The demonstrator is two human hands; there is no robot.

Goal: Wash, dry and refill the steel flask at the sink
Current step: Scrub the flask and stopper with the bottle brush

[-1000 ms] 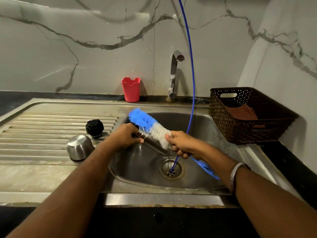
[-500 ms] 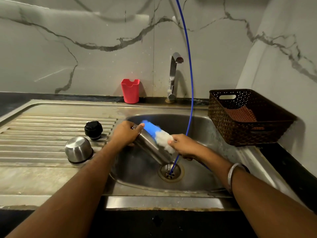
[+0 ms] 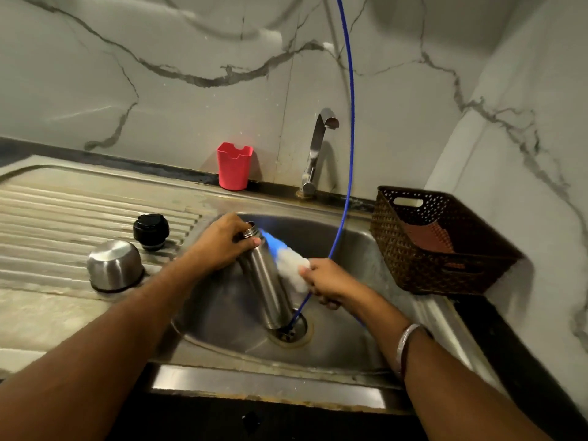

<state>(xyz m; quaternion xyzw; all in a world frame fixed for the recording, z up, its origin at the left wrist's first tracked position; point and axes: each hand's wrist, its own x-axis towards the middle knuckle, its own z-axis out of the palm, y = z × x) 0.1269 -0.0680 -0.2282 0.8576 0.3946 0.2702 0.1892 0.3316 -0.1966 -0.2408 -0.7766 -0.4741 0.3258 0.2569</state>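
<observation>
Over the sink [image 3: 318, 361] bowl, the flask [image 3: 265, 281] tilts with its base by the drain. The right hand [image 3: 327, 280] grips the brush [image 3: 286, 262] against its side; the left hand [image 3: 219, 245] curls round the neck. Best scrub in long strokes, turning the flask, neck held firm.

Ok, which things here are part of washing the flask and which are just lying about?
In use: steel flask held by left hand; blue-and-white bottle brush in right hand; steel sink basin; black stopper; steel cup lid; tap.
Lying about: red plastic holder; brown woven basket; blue hose.
</observation>
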